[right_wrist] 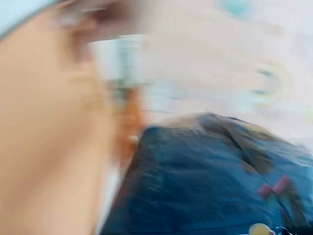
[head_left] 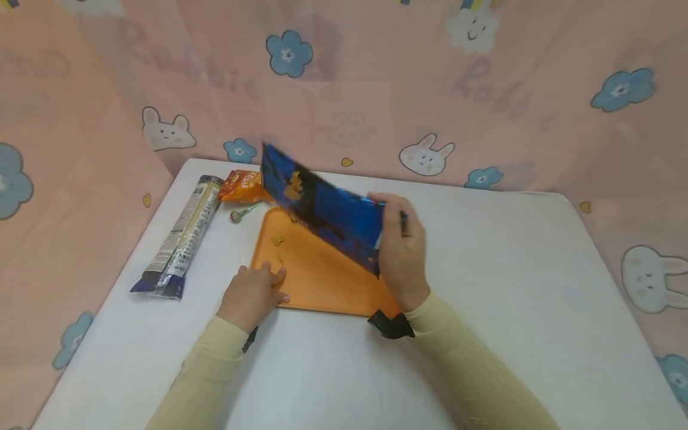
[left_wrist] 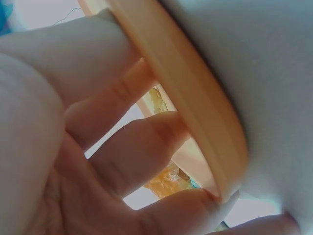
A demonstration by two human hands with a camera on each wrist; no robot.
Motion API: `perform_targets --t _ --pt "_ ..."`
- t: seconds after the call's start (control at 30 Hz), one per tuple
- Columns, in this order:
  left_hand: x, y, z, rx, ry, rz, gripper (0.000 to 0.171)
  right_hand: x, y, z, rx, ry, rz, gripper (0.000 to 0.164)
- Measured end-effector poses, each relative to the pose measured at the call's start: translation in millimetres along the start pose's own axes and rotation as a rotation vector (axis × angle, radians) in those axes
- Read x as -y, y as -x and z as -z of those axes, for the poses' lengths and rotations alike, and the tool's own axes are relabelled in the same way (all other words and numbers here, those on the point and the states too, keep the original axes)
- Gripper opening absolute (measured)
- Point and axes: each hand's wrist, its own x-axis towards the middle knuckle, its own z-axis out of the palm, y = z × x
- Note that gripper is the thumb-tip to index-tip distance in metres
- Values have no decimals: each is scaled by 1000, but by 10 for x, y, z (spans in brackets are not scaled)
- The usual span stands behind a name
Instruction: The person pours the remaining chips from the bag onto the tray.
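Note:
My right hand (head_left: 403, 251) holds a blue snack packet (head_left: 333, 209) by its right end, tilted above an orange tray (head_left: 322, 286). In the right wrist view, the blurred blue packet (right_wrist: 205, 181) fills the lower part. At the tray's near left corner, my left hand (head_left: 252, 295) grips the rim, its fingers reaching over the edge. The left wrist view has the tray rim (left_wrist: 195, 88) covering the fingertips of that hand (left_wrist: 122, 142). Small yellow-green bits (head_left: 277, 240) lie in the tray.
Left of the tray lies a long silver and dark blue packet (head_left: 183, 239). An orange snack bag (head_left: 242, 187) and a lollipop-like piece with a green stick (head_left: 236, 215) are behind it. A pink patterned cloth (head_left: 344, 89) hangs behind the white table (head_left: 510, 286).

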Motion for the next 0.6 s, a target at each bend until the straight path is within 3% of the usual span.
perform_targets --t 0.1,0.33,0.47,0.6 --pt "9 -3 0 10 2 6 56 -138 49 -82 73 34 -37 42" --pt "2 -5 17 34 10 27 58 -210 26 -103 50 54 -60 43" --pt "-6 -1 22 46 19 47 59 -163 21 -61 79 67 -91 43" --pt "-7 -8 8 32 16 39 59 -22 -10 -2 17 38 -30 48"
